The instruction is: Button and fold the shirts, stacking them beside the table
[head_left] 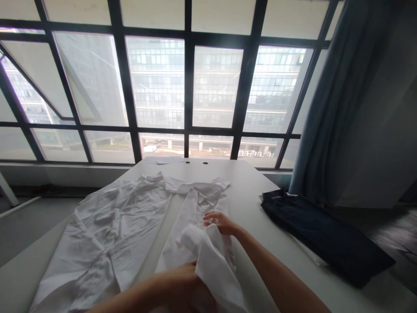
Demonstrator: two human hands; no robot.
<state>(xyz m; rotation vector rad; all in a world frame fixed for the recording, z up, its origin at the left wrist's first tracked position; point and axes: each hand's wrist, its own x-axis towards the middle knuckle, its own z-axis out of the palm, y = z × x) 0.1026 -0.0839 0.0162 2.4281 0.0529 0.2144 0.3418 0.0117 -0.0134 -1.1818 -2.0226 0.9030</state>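
A white shirt (176, 248) lies lengthwise on the white table in front of me, its collar end toward the window. My left hand (192, 287), low in the view and a little blurred, is closed on a raised part of this shirt; the loose cloth hides some of its fingers. Farther up, my right hand (220, 221) rests over the shirt's right side below the collar, fingers stretched to the left and slightly bent. Just left of the shirt is a second crumpled white garment (114, 230), spread flat and touched by neither hand.
Dark navy folded clothing (322, 234) lies at the right edge of the table (257, 204), with something white under it. Behind the table stand large framed windows (156, 82), one tilted open at left. A blue-grey curtain (325, 130) hangs at right.
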